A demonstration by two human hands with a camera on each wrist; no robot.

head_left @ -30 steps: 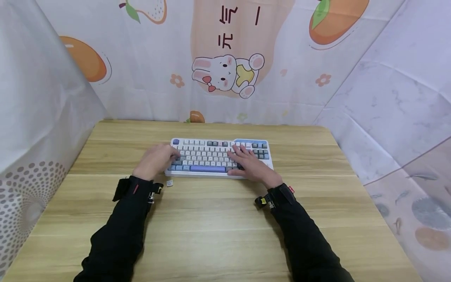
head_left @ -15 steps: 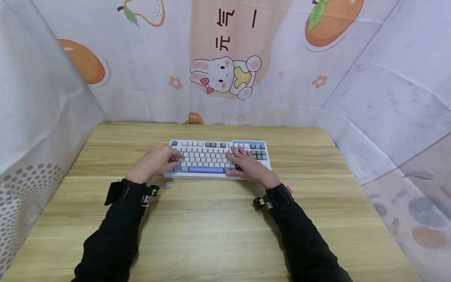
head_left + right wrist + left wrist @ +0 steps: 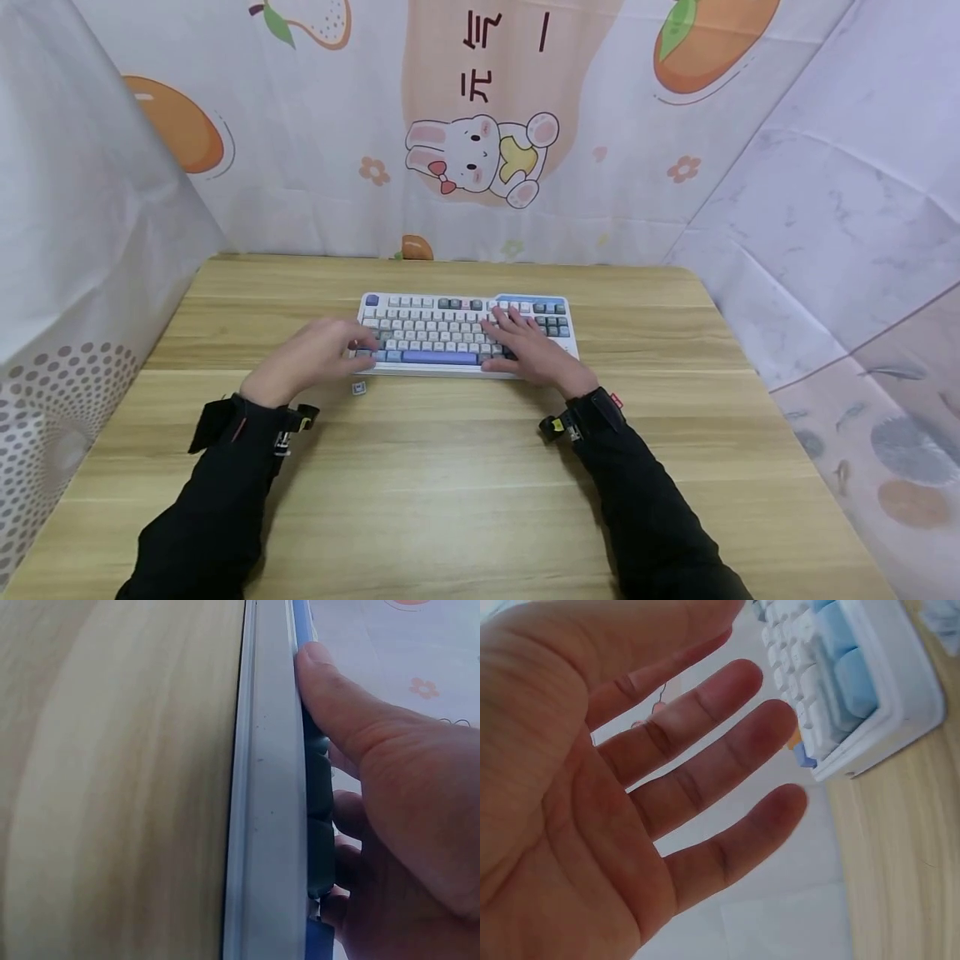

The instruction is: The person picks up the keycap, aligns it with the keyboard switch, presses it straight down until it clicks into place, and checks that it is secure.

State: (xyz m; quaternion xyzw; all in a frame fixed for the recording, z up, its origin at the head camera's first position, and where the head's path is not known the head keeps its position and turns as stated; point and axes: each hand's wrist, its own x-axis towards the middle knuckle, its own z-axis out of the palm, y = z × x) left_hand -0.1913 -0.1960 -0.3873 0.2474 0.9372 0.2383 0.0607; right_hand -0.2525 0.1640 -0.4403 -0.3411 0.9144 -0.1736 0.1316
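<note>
A white keyboard (image 3: 444, 372) with white, grey and blue keycaps lies on the table, its long purple space bar (image 3: 440, 357) towards me. My left hand (image 3: 309, 357) hovers at its left end. In the left wrist view, the relaxed left fingers (image 3: 769, 735) hold nothing and spread before the keyboard's corner (image 3: 900, 712). On the right side of the keys rests my right hand (image 3: 534, 350), fingers spread. Its thumb (image 3: 330, 690) lies along the front row in the right wrist view. Just below the front left edge sits a small square piece (image 3: 358, 388), possibly a loose keycap.
The wooden table (image 3: 450, 467) extends around the keyboard on all sides. A printed curtain (image 3: 300, 167) hangs behind the far edge, and more cloth (image 3: 840, 208) hangs along the right. Black sleeves with wrist cameras cover both forearms.
My left hand has drawn back to the left and towards me, off the left keys, and its fingers have loosened. The right hand and keyboard have stayed put.
</note>
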